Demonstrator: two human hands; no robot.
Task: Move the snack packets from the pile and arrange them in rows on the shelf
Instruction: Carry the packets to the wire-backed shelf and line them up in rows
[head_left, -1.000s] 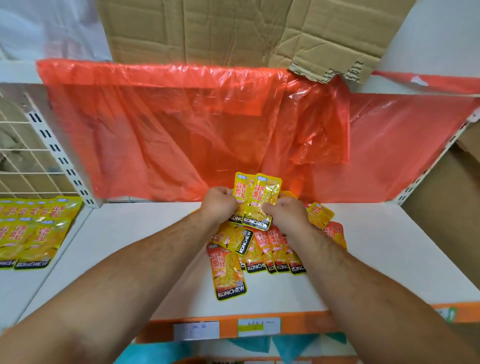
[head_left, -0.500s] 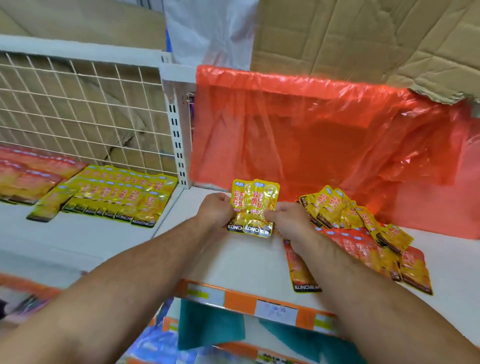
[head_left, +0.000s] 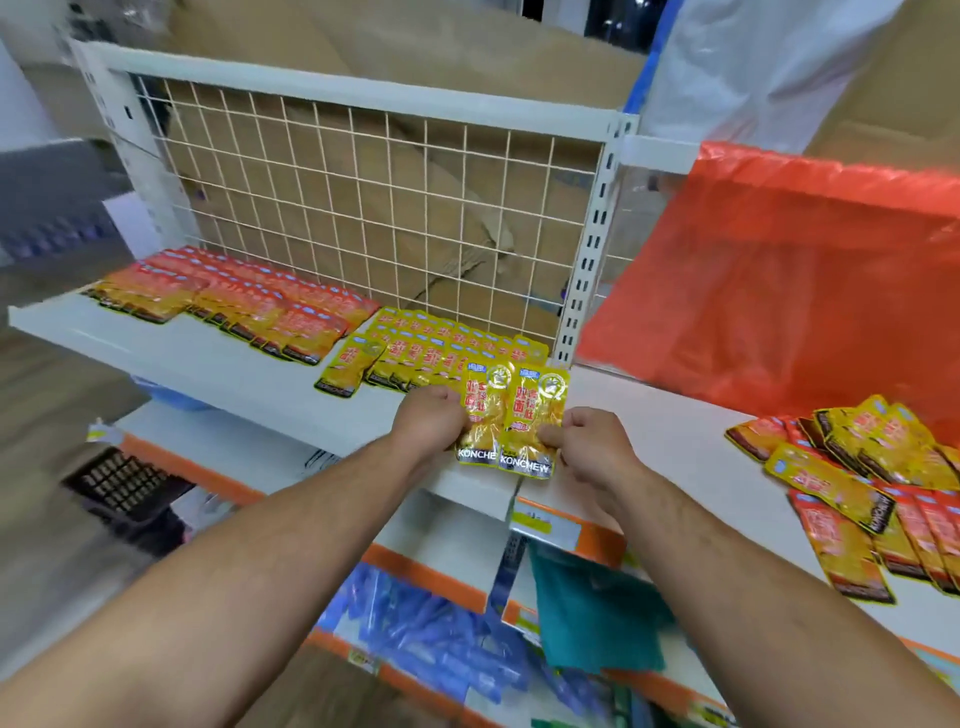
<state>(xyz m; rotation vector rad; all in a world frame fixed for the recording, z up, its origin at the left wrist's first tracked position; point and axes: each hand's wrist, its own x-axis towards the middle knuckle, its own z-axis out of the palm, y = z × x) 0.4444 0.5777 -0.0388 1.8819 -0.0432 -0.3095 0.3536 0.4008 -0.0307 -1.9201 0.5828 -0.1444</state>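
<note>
Seemingly, packets (head_left: 511, 421) overhang the shelf edge (head_left: 291, 423).

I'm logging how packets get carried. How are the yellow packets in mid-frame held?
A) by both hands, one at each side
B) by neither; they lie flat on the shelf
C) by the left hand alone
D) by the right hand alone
A: the left hand grips the left edge of the yellow packets, and the right hand pinches their right edge.
</note>
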